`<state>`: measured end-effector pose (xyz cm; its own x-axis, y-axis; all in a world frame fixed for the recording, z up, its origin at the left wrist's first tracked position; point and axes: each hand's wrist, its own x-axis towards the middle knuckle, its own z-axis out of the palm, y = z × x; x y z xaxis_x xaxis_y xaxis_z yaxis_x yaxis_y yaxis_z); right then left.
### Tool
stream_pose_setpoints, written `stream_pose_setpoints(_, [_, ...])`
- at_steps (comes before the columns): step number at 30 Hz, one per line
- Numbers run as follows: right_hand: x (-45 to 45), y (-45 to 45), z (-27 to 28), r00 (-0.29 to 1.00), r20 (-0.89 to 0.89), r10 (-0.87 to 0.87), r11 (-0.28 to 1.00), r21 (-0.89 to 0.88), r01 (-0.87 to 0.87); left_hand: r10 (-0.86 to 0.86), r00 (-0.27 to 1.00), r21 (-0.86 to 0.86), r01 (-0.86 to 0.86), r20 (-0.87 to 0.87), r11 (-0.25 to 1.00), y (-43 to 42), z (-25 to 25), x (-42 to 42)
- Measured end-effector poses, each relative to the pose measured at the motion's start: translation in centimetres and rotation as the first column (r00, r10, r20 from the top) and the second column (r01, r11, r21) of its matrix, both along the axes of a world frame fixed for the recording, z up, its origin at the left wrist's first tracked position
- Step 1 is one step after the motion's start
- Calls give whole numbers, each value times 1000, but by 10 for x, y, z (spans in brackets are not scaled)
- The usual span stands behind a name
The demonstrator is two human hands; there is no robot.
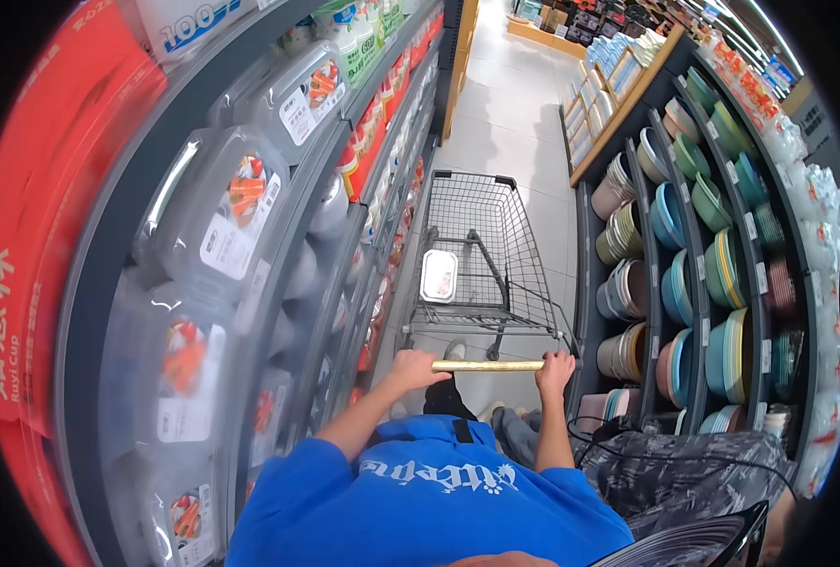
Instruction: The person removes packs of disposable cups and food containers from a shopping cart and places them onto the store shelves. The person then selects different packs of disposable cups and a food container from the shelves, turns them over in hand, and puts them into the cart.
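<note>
My left hand (pixel 418 369) is wrapped round the left end of a yellow shopping cart handle (pixel 486 366). At the handle's right end my right hand (pixel 555 372) is closed on it too. The wire shopping cart (pixel 526 255) stands ahead of me in the aisle. Inside its basket, toward the left side, lies one white plastic pack with a label (pixel 439 276); what it contains is too small to make out.
Shelves on the left hold clear plastic food containers (pixel 236 203). Nested basins (pixel 725 354) and bins (pixel 620 288) fill the right shelves. A person in dark patterned clothing (pixel 685 482) is close on my right. The tiled aisle floor (pixel 505 104) runs ahead.
</note>
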<state>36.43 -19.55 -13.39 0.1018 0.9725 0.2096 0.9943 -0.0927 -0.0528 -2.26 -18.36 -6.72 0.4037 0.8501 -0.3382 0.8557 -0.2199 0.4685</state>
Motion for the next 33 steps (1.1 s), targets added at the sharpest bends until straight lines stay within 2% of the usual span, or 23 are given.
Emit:
stream_pose_setpoints(2, [-6, -13, 1, 1000, 8, -15, 988, -154, 16, 6, 994, -12, -8, -111, 1000, -10, -26, -5])
stream_pose_setpoints(4, [-15, -19, 11, 1000, 19, -11, 939, -344, 17, 19, 984, -18, -23, -175, 1000, -20, -25, -11])
stream_pose_setpoints(6, [-22, -19, 24, 1000, 27, 10, 830, -557, 7, 38, 981, -18, -42, -193, 999, -30, -20, -17])
stream_pose_setpoints(9, [-31, -17, 38, 999, 20, 38, 645, -764, -9, 40, 981, -18, -44, -189, 999, -43, -30, -28])
stream_pose_setpoints(14, [-31, -5, 38, 982, -96, 162, 411, -898, -155, 8, 972, -29, -15, -235, 999, -51, -43, -38])
stream_pose_setpoints(16, [-17, 4, 18, 953, -245, 180, 331, -897, -293, 23, 970, 2, -23, -242, 1000, -49, -43, -40])
stream_pose_setpoints(20, [-7, 38, -8, 880, -444, 171, 84, -883, -462, -28, 965, -126, -6, -261, 992, -27, -18, -37])
stream_pose_setpoints(22, [-42, 59, 9, 900, -291, 325, 14, -950, -312, -40, 972, -115, 13, -230, 993, -14, -13, -40])
stream_pose_setpoints(23, [-64, 71, 31, 898, -316, 307, 110, -925, -364, -28, 972, -121, -1, -234, 993, -9, -12, -39])
stream_pose_setpoints(24, [-90, 103, 88, 767, -588, 257, 144, -761, -632, -20, 972, -129, -11, -236, 992, -4, -12, -38])
stream_pose_setpoints(25, [-98, 134, 81, 673, -730, 115, 71, -670, -739, -17, 971, -138, -17, -239, 990, 2, -16, -38])
stream_pose_setpoints(26, [-109, 167, 92, 532, -823, -202, 46, -550, -834, -2, 977, -41, -7, -212, 999, 3, -28, -40])
stream_pose_setpoints(27, [-117, 202, 87, 321, -843, -431, 71, -386, -920, 7, 983, 52, 2, -184, 999, -2, -45, -43])
stream_pose_setpoints(28, [-123, 243, 66, 218, -821, -528, 150, -343, -927, 14, 988, 148, 9, -156, 989, -1, -58, -45])
stream_pose_setpoints(29, [-130, 278, 22, 83, -754, -651, 310, -364, -878, 11, 990, 127, 8, -142, 992, 7, -61, -46])
stream_pose_setpoints(30, [-140, 311, -25, 37, -781, -623, 487, -425, -763, 9, 991, 104, 5, -131, 995, 14, -56, -45])
stream_pose_setpoints(31, [-144, 338, -99, 108, -805, -583, 569, -499, -653, 8, 993, 81, 1, -119, 997, 23, -52, -45])
stream_pose_setpoints(32, [-143, 365, -182, 189, -816, -546, 644, -553, -529, 25, 989, 56, -17, -148, 998, 34, -48, -44])
stream_pose_setpoints(33, [-137, 390, -259, 395, -760, -517, 603, -650, -462, 41, 983, 33, -35, -177, 999, 46, -45, -42])
